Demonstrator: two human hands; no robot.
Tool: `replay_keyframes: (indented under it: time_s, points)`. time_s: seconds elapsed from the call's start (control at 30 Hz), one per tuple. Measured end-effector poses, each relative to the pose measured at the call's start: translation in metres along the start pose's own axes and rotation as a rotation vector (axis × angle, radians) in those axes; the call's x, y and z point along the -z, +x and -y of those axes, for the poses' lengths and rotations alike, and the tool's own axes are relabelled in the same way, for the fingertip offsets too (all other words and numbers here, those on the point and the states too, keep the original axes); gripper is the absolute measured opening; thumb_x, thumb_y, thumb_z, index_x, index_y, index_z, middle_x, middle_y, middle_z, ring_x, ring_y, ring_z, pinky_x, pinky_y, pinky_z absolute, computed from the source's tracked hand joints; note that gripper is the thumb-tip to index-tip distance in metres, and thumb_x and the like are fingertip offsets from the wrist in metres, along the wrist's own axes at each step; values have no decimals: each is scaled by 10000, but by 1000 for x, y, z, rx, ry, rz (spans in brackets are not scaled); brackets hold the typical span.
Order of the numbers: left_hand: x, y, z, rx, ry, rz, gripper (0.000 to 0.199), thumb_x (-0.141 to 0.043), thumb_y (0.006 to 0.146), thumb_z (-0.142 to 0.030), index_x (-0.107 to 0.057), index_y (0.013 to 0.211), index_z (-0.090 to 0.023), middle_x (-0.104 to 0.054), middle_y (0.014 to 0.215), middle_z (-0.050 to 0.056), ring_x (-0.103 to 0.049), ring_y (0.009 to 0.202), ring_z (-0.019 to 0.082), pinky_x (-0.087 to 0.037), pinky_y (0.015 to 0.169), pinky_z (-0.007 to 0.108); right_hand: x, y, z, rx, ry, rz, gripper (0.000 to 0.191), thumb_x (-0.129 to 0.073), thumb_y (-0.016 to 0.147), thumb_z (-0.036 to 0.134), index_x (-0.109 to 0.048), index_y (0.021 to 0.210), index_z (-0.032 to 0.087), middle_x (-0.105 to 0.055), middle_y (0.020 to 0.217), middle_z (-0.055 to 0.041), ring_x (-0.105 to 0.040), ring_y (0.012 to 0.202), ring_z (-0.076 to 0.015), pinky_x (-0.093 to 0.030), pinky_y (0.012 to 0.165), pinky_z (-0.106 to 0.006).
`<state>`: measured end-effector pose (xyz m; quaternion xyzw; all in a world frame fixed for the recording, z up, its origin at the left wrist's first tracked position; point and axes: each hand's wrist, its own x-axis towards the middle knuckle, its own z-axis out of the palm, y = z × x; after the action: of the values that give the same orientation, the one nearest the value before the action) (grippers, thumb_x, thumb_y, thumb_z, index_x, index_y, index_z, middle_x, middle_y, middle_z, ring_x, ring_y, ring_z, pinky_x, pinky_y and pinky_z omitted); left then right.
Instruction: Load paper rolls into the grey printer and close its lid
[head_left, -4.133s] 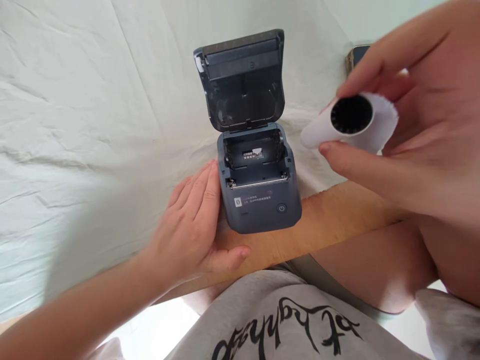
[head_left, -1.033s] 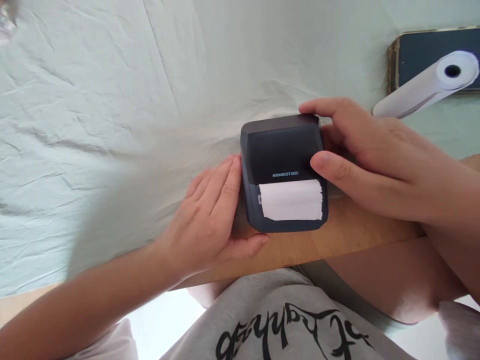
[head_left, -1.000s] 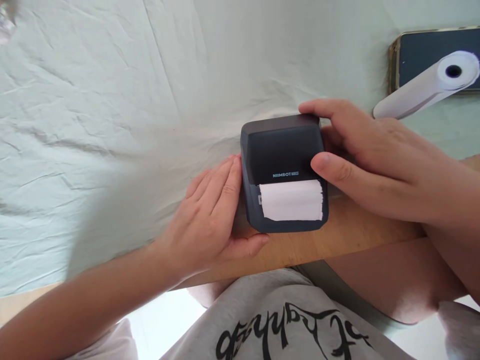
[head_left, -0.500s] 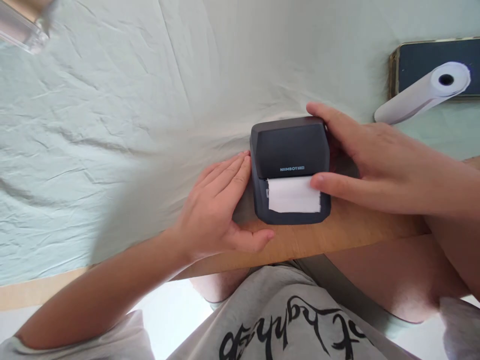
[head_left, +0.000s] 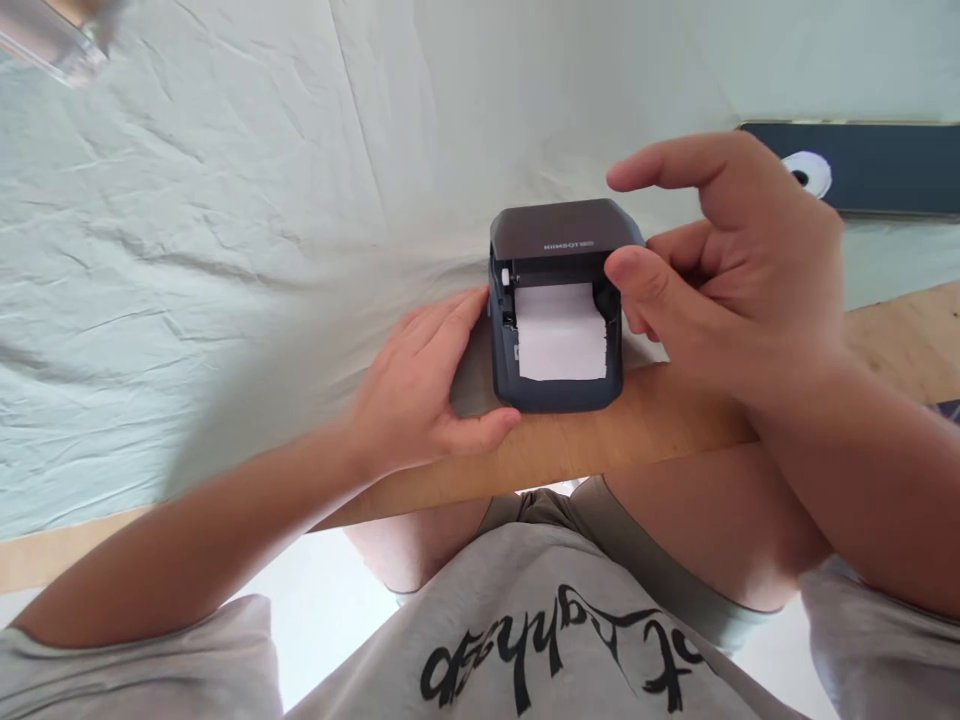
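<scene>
A small dark label printer point(head_left: 556, 397) stands near the table's front edge with its lid point(head_left: 566, 228) tilted up. White paper point(head_left: 562, 335) runs out of the printer and lies over its front. Against the printer's left side rests my left hand point(head_left: 424, 385), fingers stretched out and thumb by the front corner. My right hand point(head_left: 739, 260) is at the right side of the printer, thumb and index finger spread apart near the raised lid. Its other fingers are bent and partly hidden, close to the printer's right side.
A phone point(head_left: 900, 170) lies at the back right. On it is the end of a white paper roll point(head_left: 814, 172), the rest of it hidden behind my right hand. A clear plastic object point(head_left: 64, 45) is at the far left corner. Wrinkled pale cloth point(head_left: 225, 200) covers the wooden table point(head_left: 540, 455).
The printer's lid has gone from closed to raised, showing the paper inside. My right hand has lifted its thumb off the paper and spread. My left hand stays at the printer's side.
</scene>
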<state>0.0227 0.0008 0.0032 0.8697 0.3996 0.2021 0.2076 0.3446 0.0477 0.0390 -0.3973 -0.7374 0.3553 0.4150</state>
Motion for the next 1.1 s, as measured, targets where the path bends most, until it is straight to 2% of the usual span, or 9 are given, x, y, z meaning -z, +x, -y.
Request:
replay_keyframes:
  time_s: [0.13, 0.27, 0.33, 0.43, 0.6, 0.67, 0.8, 0.97, 1.1]
  points:
    - [-2, 2, -2, 75, -5, 5, 1037, -759, 1099, -812, -579, 1904, -185, -737, 1876, 247, -766, 1689, 533, -659, 1420, 698, -12, 8, -11, 25, 61, -155, 614, -821, 1181, 891, -674, 1293, 306, -649, 816, 72, -627, 573, -100, -447, 574, -331]
    - [-5, 3, -2, 104, -17, 0, 1073, -763, 1061, -789, -581, 1893, -137, -738, 1868, 267, -758, 1685, 530, -643, 1433, 699, -13, 14, -31, 30, 116, -249, 788, -852, 1056, 1045, -608, 1215, 312, -742, 967, 8, -710, 719, -150, -403, 546, -340]
    - [-6, 4, -3, 116, -28, 4, 1055, -762, 1053, -756, -583, 1886, -134, -728, 1883, 264, -739, 1709, 526, -625, 1452, 702, -13, 13, -42, 8, 111, -234, 741, -858, 1077, 1004, -634, 1180, 305, -766, 1055, -23, -640, 731, -147, -398, 564, -353]
    - [-5, 5, -5, 128, -31, -42, 962, -790, 1033, -705, -636, 1823, -179, -766, 1835, 231, -759, 1674, 503, -654, 1415, 683, -14, 11, -56, 4, 84, -242, 607, -888, 1141, 794, -603, 1001, 277, -586, 871, -9, -425, 689, -138, -367, 613, -366]
    - [-4, 5, -3, 96, -21, -186, 404, -727, 1108, -612, -749, 1325, -273, -889, 1259, 98, -870, 1113, 330, -766, 977, 519, -7, 9, -65, -53, 40, -190, 871, -958, 1108, 641, -258, 791, 232, -214, 704, 22, -263, 674, -116, -331, 645, -351]
    - [-5, 3, -1, 73, 34, -238, 258, -666, 1181, -544, -654, 1065, -314, -793, 990, 34, -783, 865, 258, -704, 792, 452, -2, 8, -66, -82, 32, -159, 971, -976, 1091, 683, -176, 780, 229, -116, 703, 23, -215, 679, -110, -311, 634, -350]
    - [-6, 0, 1, -43, 95, -193, 529, -444, 1304, -529, -443, 812, -335, -393, 630, -35, -521, 549, 202, -515, 571, 391, 2, 7, -70, -102, 30, -136, 1052, -1002, 1033, 857, -199, 729, 249, -39, 699, 20, -167, 719, -125, -251, 620, -374]
    - [3, 4, -1, -105, 50, -78, 657, -517, 1294, -573, -251, 743, -330, -102, 619, -50, -286, 490, 187, -422, 549, 398, -3, 11, -81, -114, 70, -141, 1126, -864, 885, 1194, -204, 693, 302, -50, 673, 11, -166, 714, -144, -209, 616, -413]
    - [16, 8, 6, -110, -46, -2, 676, -488, 1281, -675, -200, 756, -361, -71, 622, -57, -316, 556, 169, -503, 626, 391, 4, 20, -93, -200, 134, -137, 1100, -928, 832, 1113, -169, 707, 327, -49, 663, 9, -161, 660, -153, -245, 559, -446]
